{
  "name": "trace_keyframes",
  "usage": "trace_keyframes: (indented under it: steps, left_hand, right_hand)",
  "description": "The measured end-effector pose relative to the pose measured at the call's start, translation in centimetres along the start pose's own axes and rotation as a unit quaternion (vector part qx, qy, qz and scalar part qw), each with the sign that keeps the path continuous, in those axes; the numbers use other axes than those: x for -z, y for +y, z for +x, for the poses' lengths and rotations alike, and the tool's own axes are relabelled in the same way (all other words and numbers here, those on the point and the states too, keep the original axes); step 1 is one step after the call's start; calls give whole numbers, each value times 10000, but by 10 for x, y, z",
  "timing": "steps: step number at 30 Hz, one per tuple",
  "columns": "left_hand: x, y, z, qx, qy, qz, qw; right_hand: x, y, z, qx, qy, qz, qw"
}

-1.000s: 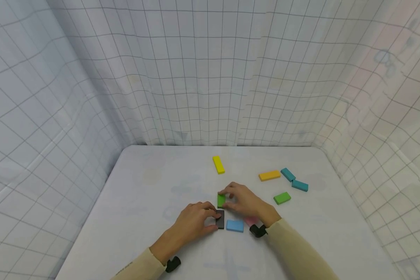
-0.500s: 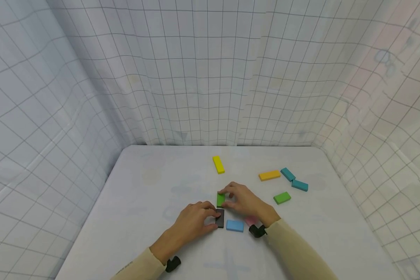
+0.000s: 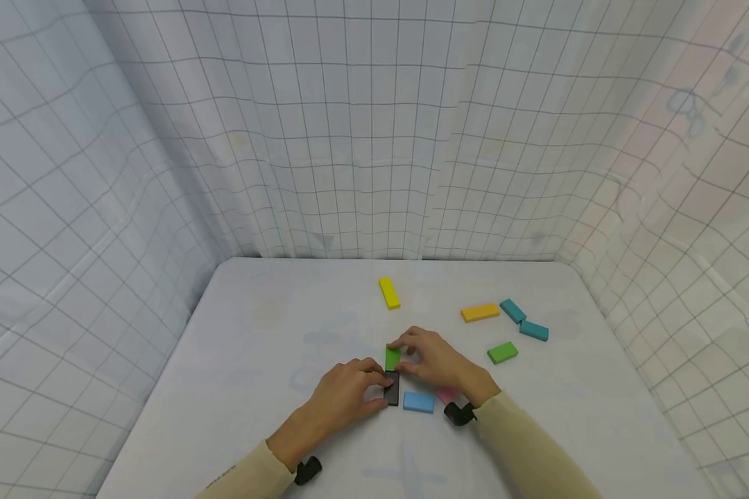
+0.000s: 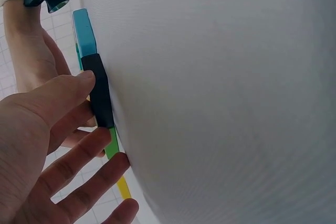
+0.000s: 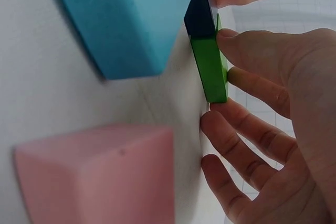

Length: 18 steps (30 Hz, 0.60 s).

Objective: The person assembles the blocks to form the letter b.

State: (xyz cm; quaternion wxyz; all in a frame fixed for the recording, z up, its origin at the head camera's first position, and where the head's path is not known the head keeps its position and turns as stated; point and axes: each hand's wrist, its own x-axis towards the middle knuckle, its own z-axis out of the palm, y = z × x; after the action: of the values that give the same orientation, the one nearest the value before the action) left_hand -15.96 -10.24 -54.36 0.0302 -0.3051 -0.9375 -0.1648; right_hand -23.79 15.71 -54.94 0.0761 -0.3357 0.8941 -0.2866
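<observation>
Two flat rectangular blocks, smooth and perhaps plastic, lie on a white tabletop before me: a black block nearer my body and a bright green block directly beyond it, their short ends seeming to touch. My left hand holds the black block lightly between thumb and fingertips; my right hand grips the green block, thumb near the join, a finger curled at its far end. Just right of the black block, apart from it, sits a light blue rectangular block, then a pink block, partly hidden. To line these ends up well, I judge, I should hold the black block steady, press the green one gently straight toward me, match their long edges, and release without dragging either piece.
</observation>
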Motion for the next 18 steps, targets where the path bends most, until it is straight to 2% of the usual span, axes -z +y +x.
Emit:
trace_keyframes:
  steps: [18]
  left_hand:
    - [1, 2, 0, -20, 57, -59, 10000]
  right_hand:
    - [0, -2, -2, -8, -64, -39, 10000]
